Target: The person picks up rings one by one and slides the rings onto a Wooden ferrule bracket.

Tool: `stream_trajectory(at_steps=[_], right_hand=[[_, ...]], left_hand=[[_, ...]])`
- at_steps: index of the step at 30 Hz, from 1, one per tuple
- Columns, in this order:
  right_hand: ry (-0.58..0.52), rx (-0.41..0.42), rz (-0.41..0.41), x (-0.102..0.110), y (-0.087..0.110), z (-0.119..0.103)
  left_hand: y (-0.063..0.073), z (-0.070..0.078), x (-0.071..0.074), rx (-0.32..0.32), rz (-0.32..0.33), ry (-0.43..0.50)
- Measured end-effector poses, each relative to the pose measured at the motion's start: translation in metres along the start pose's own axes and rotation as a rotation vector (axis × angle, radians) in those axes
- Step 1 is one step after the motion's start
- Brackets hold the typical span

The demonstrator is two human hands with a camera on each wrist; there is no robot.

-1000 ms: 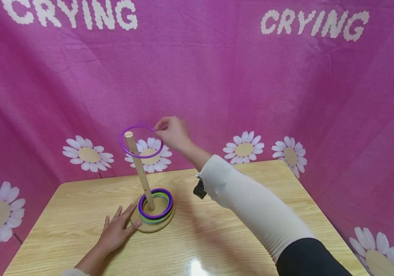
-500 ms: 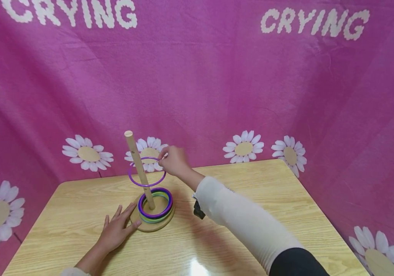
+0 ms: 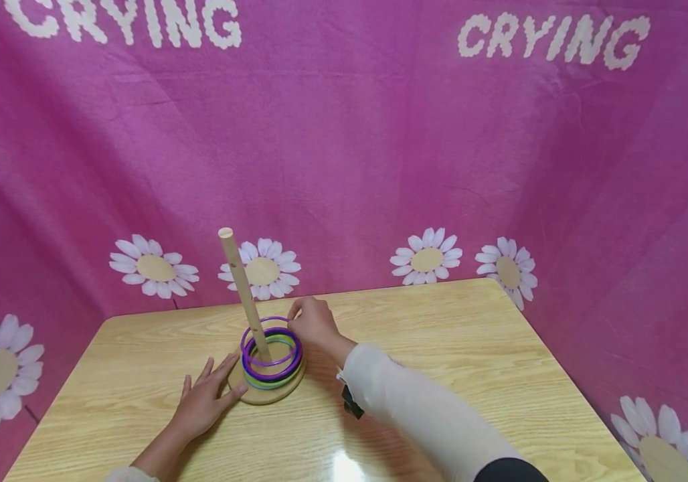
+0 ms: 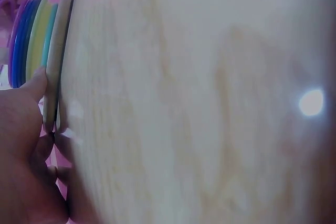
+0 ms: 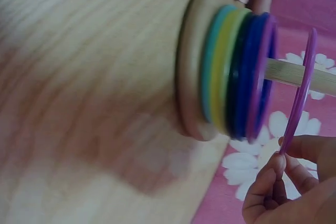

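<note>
A wooden peg (image 3: 241, 288) stands on a round wooden base (image 3: 262, 403) at the table's left side. Several coloured rings (image 5: 231, 72) lie stacked around it, teal at the bottom, then yellow, green, blue and purple. My right hand (image 3: 314, 327) pinches another purple ring (image 5: 299, 103) between thumb and fingertips. That ring encircles the peg a short way above the stack, apart from it in the right wrist view. With fingers spread, my left hand (image 3: 202, 405) rests at the base's left edge, its thumb (image 4: 37, 85) on the base beside the rings.
The light wood table (image 3: 440, 375) stretches away to the right. Behind it hangs a pink cloth (image 3: 344, 147) with daisies and white lettering. A small black device (image 3: 353, 403) sits under my right wrist.
My right hand has come down with the purple ring, from around the peg's top to just over the stack. The left hand has stayed where it was.
</note>
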State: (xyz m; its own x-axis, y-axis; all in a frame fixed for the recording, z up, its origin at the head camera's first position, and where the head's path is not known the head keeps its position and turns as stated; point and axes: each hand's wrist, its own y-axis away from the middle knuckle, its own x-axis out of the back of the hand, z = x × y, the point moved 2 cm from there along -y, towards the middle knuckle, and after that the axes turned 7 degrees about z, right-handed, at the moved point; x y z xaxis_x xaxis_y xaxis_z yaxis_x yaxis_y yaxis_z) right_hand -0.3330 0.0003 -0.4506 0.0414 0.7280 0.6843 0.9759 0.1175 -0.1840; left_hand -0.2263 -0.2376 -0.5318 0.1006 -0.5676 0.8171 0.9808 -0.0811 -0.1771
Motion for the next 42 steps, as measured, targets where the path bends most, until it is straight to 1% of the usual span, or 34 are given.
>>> stream_trajectory(at_steps=[3,6,10,15,20,25,28,31,33,36,38,42], right_hand=[[0.022,-0.004,0.002,-0.004,0.003,0.007],[0.019,-0.011,-0.002,-0.006,0.006,0.011],[-0.011,-0.019,-0.005,-0.006,0.011,0.013],[-0.024,-0.021,0.016,-0.007,0.015,0.014],[-0.041,-0.064,0.005,-0.008,0.016,0.016],[-0.066,-0.063,0.022,-0.003,0.019,0.018],[-0.069,-0.032,0.052,0.003,0.019,0.023],[-0.044,0.032,0.07,0.01,0.022,0.03],[-0.008,0.089,0.07,0.017,0.026,0.036],[0.058,0.148,0.054,0.028,0.037,0.044],[0.114,0.185,0.053,0.037,0.045,0.05],[0.218,0.226,0.065,0.055,0.057,0.062]], left_hand=[[0.0,0.0,-0.001,-0.005,0.008,-0.002],[0.0,0.0,-0.001,-0.004,0.008,0.003],[0.0,0.001,0.0,-0.001,0.002,0.008],[0.0,0.001,-0.001,-0.002,0.001,0.011],[0.001,0.001,-0.001,-0.001,0.002,0.013],[0.001,0.001,-0.001,-0.002,0.001,0.008],[0.0,0.001,-0.001,-0.011,0.006,0.005],[0.0,0.002,-0.001,-0.021,0.006,-0.006],[0.0,0.002,0.0,-0.029,-0.001,-0.018],[0.0,0.004,0.0,-0.044,-0.005,-0.027],[0.001,0.003,-0.001,-0.06,0.006,-0.028],[0.002,0.002,-0.004,-0.088,0.04,-0.04]])
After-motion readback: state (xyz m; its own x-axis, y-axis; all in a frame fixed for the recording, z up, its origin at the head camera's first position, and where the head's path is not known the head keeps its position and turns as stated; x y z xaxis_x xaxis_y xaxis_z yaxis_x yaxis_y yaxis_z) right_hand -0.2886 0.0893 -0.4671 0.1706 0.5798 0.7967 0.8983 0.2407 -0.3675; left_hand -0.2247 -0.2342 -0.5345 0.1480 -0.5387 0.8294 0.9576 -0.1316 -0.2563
